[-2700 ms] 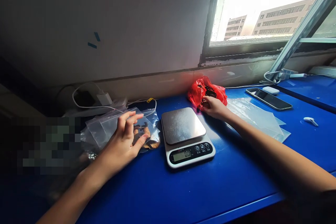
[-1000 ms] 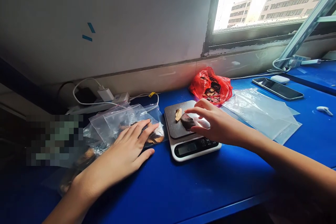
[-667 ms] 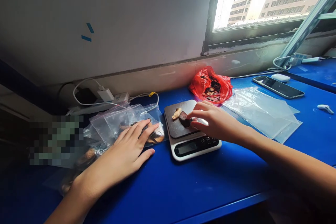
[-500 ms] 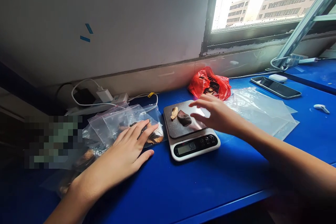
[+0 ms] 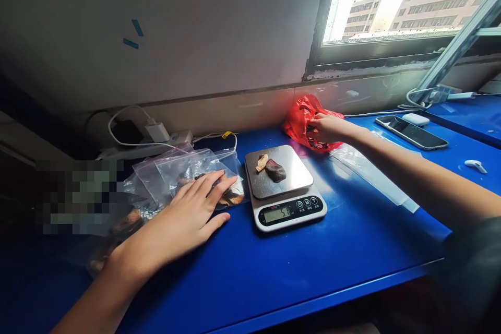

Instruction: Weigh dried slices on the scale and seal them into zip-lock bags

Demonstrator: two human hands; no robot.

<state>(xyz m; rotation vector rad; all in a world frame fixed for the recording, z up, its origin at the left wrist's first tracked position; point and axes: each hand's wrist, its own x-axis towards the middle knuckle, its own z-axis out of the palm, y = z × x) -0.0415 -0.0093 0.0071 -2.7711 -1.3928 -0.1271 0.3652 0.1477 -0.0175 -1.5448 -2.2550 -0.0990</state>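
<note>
A white digital kitchen scale with a metal plate stands on the blue table. On its plate lie a dark dried piece and a smaller pale dried piece; the display seems to read 5.1. My left hand rests open, fingers stretched out, on clear zip bags holding brown dried pieces, left of the scale. Behind the scale, my right hand reaches into a crumpled red plastic bag with dark pieces inside. Its fingertips are hidden there, so any hold cannot be made out.
Flat clear bags lie under my right forearm. Farther right are a phone, a white case and a white earbud. A power strip with a charger and cables runs along the wall at the back left.
My right hand has moved from above the scale plate back and right into the red bag. The display has gone from about 5.0 to 5.1. My left hand stays on the zip bags.
</note>
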